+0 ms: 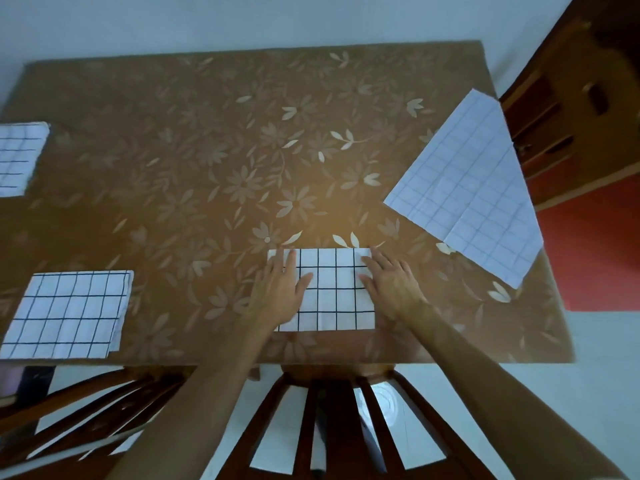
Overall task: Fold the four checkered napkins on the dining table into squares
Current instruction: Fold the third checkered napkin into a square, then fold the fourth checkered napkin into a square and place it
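Squarely at the table's (194, 133) near edge lies a folded checkered napkin (332, 296), left hand (280, 292) and right hand (391, 282) flat on its two sides, fingers straight. A second folded napkin (65, 313) sits at the near-left corner, a third napkin (19, 157) on the left edge, an unfolded napkin (474, 192) at the right edge.

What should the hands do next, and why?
Probably lift the left hand and right hand off the middle napkin and reach for the open napkin at right. The middle one looks folded flat, like the near-left napkin and far-left napkin.
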Demonstrator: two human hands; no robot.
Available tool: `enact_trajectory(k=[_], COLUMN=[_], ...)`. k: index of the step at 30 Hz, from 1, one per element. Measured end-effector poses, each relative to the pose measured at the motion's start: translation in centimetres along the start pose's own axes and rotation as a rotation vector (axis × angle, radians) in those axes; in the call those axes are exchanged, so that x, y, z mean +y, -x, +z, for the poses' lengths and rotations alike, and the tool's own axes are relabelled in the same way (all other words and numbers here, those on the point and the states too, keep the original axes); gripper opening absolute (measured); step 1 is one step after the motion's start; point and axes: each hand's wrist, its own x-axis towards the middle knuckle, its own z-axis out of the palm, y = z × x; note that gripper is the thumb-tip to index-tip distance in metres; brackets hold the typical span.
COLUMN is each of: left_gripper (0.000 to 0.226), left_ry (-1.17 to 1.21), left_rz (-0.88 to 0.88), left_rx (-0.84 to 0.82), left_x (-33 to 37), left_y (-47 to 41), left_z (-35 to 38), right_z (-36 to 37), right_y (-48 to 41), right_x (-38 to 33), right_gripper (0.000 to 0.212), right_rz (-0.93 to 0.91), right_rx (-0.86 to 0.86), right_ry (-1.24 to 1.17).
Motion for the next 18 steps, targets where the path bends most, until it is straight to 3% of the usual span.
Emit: enact_trajectory(k=[4,12,18], left_gripper=[0.063,0.068,0.060], left_ry=[0.060,0.089,0.128], left_rz=[0.021,0.044,0.039], left_rx=[0.128,0.252,0.285], left_x=[2.4,7.1,11.5], left_y=[2.4,11.7,16.7], left_z=[-2.9,-5.5,-6.9], right_z=[-3.6,-8.7,-11.8], right_y=[2.6,11.6,17.6], right_x=[-0.7,-1.4,-0.5], right_gripper=[0.046,0.049,0.058], right_rz=[-0.003,-0.052,-0.060], right_rx=[0.045,0.147,0.189], right_ry=[-0.083,-0.070,-0.082])
